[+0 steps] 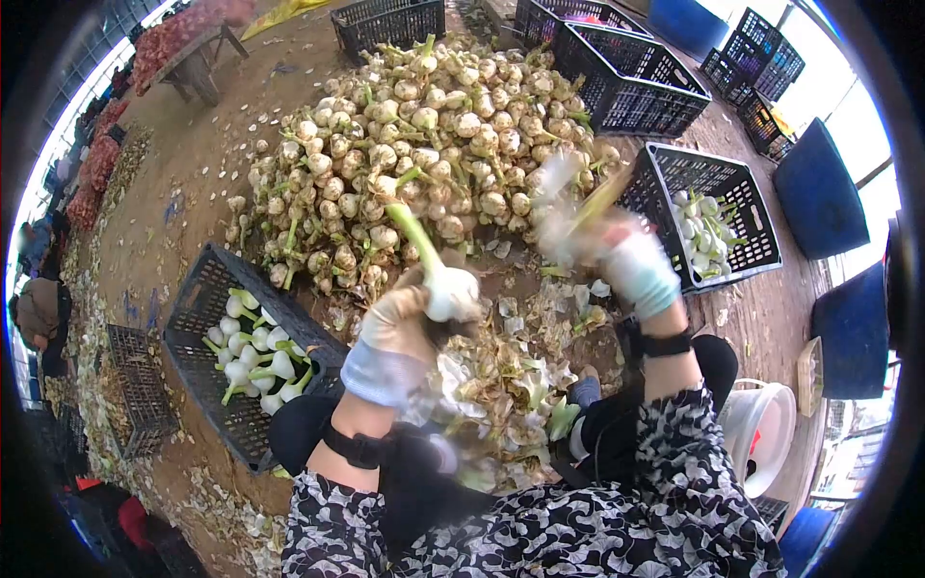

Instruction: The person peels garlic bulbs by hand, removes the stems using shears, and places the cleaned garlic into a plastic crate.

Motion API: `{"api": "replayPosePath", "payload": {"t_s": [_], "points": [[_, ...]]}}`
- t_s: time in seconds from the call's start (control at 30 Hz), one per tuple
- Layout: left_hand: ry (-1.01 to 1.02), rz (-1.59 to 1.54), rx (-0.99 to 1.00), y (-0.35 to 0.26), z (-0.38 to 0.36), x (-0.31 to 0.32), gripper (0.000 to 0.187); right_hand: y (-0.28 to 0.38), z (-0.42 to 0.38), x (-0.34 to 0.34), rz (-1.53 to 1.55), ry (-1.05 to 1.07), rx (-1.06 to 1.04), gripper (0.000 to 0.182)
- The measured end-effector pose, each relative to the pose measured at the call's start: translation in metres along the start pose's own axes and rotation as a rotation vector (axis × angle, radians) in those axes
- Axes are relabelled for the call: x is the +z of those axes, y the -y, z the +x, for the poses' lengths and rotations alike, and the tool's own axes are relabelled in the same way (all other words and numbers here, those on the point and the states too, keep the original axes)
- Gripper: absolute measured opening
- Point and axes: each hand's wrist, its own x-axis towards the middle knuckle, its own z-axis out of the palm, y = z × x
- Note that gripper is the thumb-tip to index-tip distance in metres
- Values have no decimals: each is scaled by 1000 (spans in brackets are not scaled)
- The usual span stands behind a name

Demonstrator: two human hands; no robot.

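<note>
My left hand (393, 328), in a pale glove, grips a peeled white garlic bulb (451, 293) with its green stalk pointing up and away. My right hand (617, 258), gloved too, is blurred with motion and holds a greenish stalk or tool (599, 197) near the edge of a big heap of unpeeled garlic (424, 144). Between my knees lies a pile of papery garlic skins (501, 385).
A black crate (198, 308) at my left holds several peeled bulbs; another black crate (718, 178) at my right holds a few more. More black crates (636, 87) stand behind the heap, blue barrels (819, 197) at the right, a white bucket (761, 424) by my right knee.
</note>
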Motion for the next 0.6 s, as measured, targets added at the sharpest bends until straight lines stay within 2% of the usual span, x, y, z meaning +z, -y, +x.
{"api": "replayPosePath", "payload": {"t_s": [0.03,0.07,0.1,0.13,0.2,0.27,0.3,0.33,0.4,0.43,0.47,0.53,0.57,0.6], "points": [[-29,-57,36,-1,1,1,45,37,8,5,158,591,372,43],[-57,-113,71,-2,1,3,44,72,11,13,-86,871,444,52],[-56,-109,71,-1,0,4,44,71,-3,31,39,749,442,55],[-77,-92,81,-1,-1,6,42,74,-2,36,214,508,423,58],[-104,-70,86,4,-2,7,40,112,23,25,662,54,580,58],[-207,235,217,12,1,5,33,142,38,25,617,-186,544,56],[-217,152,201,14,2,5,33,146,45,36,585,-301,378,52],[-208,196,174,15,3,1,34,156,48,37,626,-297,432,41],[-176,203,214,13,2,-10,35,153,48,49,677,-185,310,28],[-180,204,213,13,1,-13,35,152,48,50,734,-153,353,17],[-178,96,194,11,0,-9,32,136,41,66,927,-132,507,16],[-176,-12,178,5,1,-5,30,125,39,63,1432,-325,784,21],[-189,-68,135,3,2,-4,27,126,40,48,1555,-269,850,32],[-203,-128,91,4,3,-4,25,131,40,42,1553,-263,853,32]]}}
